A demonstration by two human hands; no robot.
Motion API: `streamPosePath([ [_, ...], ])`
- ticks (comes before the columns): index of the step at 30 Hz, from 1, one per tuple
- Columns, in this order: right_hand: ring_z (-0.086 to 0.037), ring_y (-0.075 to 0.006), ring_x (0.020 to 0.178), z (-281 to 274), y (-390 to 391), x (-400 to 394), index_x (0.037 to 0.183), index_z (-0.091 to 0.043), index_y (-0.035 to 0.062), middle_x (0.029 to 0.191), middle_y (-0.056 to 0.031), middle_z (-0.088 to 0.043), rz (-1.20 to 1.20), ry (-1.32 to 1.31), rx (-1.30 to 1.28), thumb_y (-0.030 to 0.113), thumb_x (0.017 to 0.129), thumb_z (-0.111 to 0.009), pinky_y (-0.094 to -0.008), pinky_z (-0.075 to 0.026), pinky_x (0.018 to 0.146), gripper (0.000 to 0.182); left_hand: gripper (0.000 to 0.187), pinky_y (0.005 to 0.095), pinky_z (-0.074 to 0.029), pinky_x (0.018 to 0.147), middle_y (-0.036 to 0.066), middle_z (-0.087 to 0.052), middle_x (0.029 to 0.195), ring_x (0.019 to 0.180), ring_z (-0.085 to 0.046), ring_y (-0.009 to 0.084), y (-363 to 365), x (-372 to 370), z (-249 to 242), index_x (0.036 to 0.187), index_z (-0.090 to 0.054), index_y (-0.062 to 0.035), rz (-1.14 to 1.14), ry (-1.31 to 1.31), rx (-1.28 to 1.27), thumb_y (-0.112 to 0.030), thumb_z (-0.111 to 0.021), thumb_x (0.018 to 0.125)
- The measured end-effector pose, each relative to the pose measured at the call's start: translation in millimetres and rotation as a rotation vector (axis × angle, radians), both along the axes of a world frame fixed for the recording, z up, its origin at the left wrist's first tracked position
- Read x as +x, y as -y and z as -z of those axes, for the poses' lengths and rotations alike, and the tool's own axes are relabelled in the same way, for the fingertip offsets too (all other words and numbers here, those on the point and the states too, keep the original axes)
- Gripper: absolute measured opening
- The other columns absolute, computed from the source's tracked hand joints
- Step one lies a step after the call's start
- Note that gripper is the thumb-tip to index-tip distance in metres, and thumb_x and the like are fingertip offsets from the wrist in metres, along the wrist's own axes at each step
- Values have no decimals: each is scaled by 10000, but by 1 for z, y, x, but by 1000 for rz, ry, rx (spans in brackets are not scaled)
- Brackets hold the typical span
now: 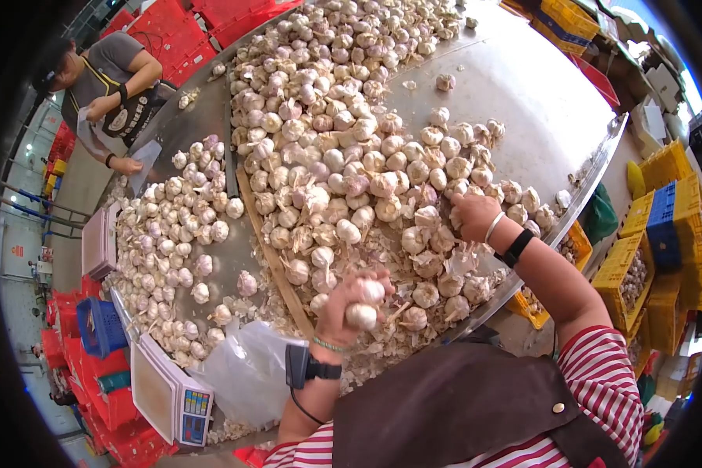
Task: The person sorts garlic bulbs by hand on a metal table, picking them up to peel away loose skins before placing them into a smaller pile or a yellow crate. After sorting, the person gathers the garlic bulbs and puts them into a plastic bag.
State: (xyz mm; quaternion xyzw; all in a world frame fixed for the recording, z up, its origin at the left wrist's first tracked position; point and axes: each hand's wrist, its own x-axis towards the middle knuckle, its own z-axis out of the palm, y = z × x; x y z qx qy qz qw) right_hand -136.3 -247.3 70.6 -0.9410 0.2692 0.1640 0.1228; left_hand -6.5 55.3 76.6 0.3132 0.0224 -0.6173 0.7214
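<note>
My left hand is closed around garlic bulbs; two pale ones show at its fingers. It is a little above the near part of the large garlic pile, over loose papery skins. At the right side of that pile, my right hand reaches down among the bulbs with curled fingers. The fingertips are partly hidden, so I cannot make out what they hold. Beyond a wooden strip on the left lies a second heap of cleaner-looking bulbs.
Both heaps lie on a metal table with a raised edge. A clear plastic bag and a digital scale sit at the near left. Across the table a co-worker handles thin sheets. Yellow crates stand at the right.
</note>
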Motion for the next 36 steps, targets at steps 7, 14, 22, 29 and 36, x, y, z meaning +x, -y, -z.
streamPosePath([
  [7, -695, -234, 892, -56, -54, -2, 1157, -592, 98, 953, -110, -697, 12, 661, 570, 212, 725, -807, -333, -561, 755, 496, 896, 501, -512, 944, 192, -488, 1381, 1237, -524, 345, -4, -43, 20, 1425, -418, -68, 327, -413, -317, -743, -483, 839],
  [14, -564, -358, 1121, -67, -143, 15, 1186, -570, 79, 1176, -152, -601, -557, 620, 801, 264, 741, -778, -449, -449, 970, 525, 927, 495, -555, 724, 202, -507, 1294, 1010, -590, 336, -28, -66, 55, 1380, -428, -77, 27, -697, -374, -804, -462, 806],
  [22, -578, -323, 1095, -40, -48, -23, 1194, -600, 82, 1162, -146, -613, -55, 437, 296, 186, 749, -796, -422, -490, 932, 497, 716, 372, -619, 720, 205, -442, 1378, 1108, -566, 333, -62, 88, 10, 1396, -435, -148, -288, -229, -610, -459, -726, 822],
  [29, -616, -356, 1019, -14, 46, -69, 1079, -617, 37, 1003, -203, -652, 182, 104, 11, 170, 706, -690, -435, -495, 884, 403, 487, 536, -342, 1083, 148, -471, 1362, 1267, -458, 305, -94, 211, -63, 1308, -518, -52, -1178, 583, 551, -375, -479, 946],
  [36, -645, -377, 955, 10, 40, -36, 978, -624, -29, 974, -227, -676, 200, -90, 39, 263, 764, -633, -442, -510, 861, 361, 284, 396, -514, 807, 138, -642, 1074, 989, -629, 236, 38, 105, 3, 1057, -651, -60, -3, 1655, 628, -241, -714, 848],
])
